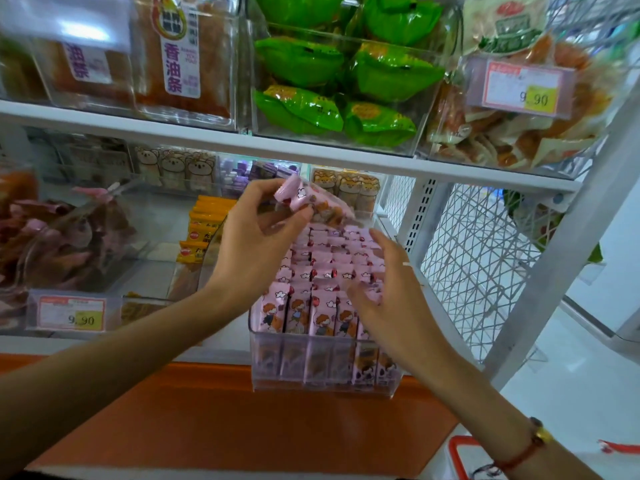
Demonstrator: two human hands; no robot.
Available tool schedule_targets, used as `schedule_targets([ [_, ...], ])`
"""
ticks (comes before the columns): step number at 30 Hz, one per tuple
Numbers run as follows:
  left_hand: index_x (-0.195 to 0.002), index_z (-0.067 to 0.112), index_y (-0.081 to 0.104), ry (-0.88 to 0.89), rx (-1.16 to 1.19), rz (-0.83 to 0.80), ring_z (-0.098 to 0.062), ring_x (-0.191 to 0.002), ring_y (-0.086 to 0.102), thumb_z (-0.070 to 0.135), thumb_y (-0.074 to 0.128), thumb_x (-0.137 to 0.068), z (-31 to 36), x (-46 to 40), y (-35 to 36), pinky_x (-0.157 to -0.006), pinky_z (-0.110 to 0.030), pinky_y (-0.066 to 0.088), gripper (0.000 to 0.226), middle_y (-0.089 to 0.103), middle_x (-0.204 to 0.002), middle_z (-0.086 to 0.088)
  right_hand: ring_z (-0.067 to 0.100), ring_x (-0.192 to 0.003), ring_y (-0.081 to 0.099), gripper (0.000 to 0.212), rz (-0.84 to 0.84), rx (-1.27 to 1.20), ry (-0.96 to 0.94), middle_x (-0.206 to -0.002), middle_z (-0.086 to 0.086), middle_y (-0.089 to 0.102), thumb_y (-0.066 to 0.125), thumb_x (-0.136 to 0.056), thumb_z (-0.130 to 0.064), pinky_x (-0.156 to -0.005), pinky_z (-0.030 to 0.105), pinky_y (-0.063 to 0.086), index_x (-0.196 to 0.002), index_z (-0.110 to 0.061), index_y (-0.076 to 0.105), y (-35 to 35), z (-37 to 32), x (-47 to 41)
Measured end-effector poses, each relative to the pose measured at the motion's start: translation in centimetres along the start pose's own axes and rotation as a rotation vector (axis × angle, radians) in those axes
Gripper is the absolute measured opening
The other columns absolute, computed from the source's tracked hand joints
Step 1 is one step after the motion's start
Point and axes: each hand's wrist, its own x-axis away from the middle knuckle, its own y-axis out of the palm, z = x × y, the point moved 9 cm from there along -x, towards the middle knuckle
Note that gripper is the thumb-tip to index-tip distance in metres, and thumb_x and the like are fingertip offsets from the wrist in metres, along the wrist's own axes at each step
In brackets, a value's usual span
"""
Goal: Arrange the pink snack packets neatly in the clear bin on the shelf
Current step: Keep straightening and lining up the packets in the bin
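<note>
Mid-frame, my left hand [254, 233] pinches a packet [313, 202], long axis slanting down-right over the bin's [322, 379] back rows. Right hand [384, 289] rests loose-fingered on the front rows, nearer to them.

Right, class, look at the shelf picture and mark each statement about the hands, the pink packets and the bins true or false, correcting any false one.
1. The left hand holds a pink packet lifted above the clear bin. True.
2. The right hand grips a green packet. False: its spread fingers rest on the pink packets in the bin.
3. The clear bin is nearly empty. False: it holds rows of upright pink packets.
4. The green packets sit on the shelf above. True.
</note>
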Motion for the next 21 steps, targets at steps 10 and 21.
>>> schedule_targets([
  [10,-0.117,0.012,0.051,-0.106,-0.475,-0.224,-0.024,-0.107,0.061,0.015,0.064,-0.090,-7.3,-7.4,5.2,-0.089,-0.039,0.052,0.030,0.062,-0.119,-0.007,0.007,-0.138,0.018,0.055,-0.376,0.410,-0.052,-0.152,-0.008,0.027,0.032,-0.099,-0.049,-0.111,0.025,0.013,-0.148,-0.027,0.024,3.9,2.2,0.8],
  [21,-0.129,0.020,0.045,0.123,-1.067,-0.432,-0.031,-0.101,0.063,0.029,0.058,-0.094,-8.3,-9.9,8.9,-0.079,-0.036,0.050,0.039,0.066,-0.117,-0.010,0.007,-0.134,0.027,0.058,-0.346,0.345,-0.118,-0.149,-0.008,0.032,0.043,-0.095,-0.049,-0.104,0.021,0.019,-0.147,-0.031,0.023,3.4,1.6,0.5],
])
